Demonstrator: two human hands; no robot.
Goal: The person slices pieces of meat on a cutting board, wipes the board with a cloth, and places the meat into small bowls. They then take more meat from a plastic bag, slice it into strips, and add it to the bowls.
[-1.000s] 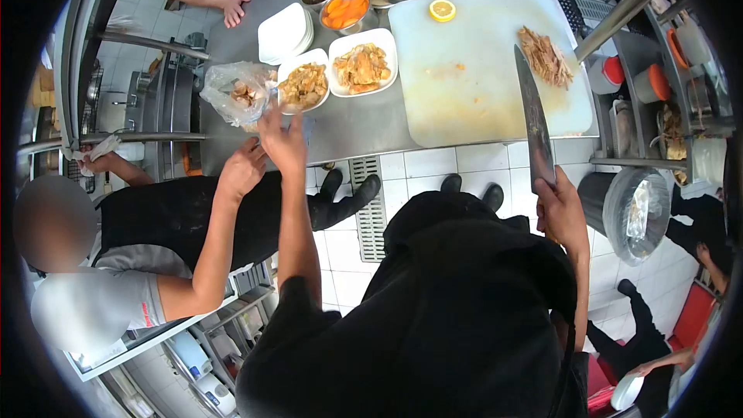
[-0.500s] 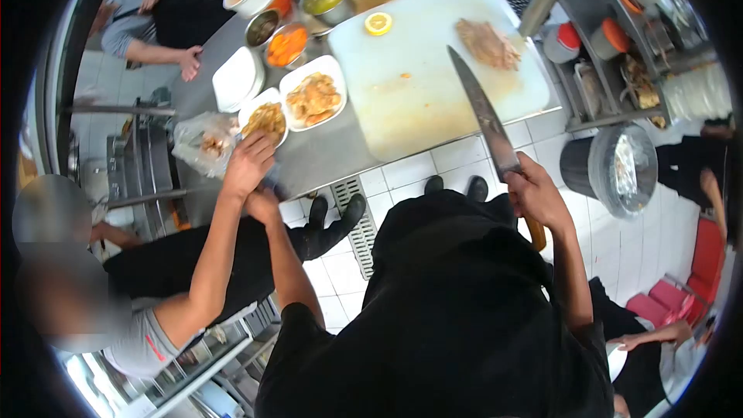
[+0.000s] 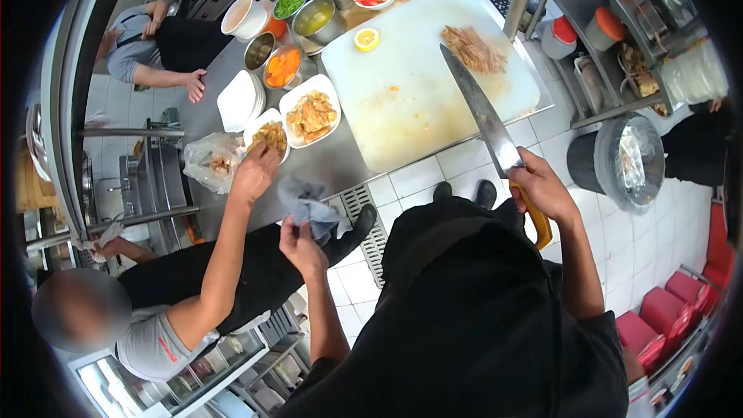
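My right hand [image 3: 544,183] is closed around the yellow handle of a large kitchen knife [image 3: 484,114]. Its long blade points up and left, the tip over the cutting board [image 3: 371,108]. On the board's right half lies a pile of sliced cooked meat [image 3: 475,49]; half a lemon [image 3: 367,39] sits near the far left edge. Below the counter edge, my left hand [image 3: 303,248] pinches a crumpled grey-blue cloth [image 3: 308,203]. A co-worker's hand [image 3: 257,173] dips into a white bowl of browned food [image 3: 271,136], beside a fuller white dish [image 3: 311,116].
A plastic bag [image 3: 209,162] and stacked white containers [image 3: 241,101] stand at the counter's left. Behind them are several metal bowls, one with carrots [image 3: 282,66]. A lined bin [image 3: 625,159] stands on the right, below metal shelves [image 3: 588,27]. Another person's hand [image 3: 196,85] shows at upper left.
My left hand has come away from beside the co-worker's hand, towards the right, and the cloth now shows clearly. My right hand still holds the knife. The view has shifted slightly.
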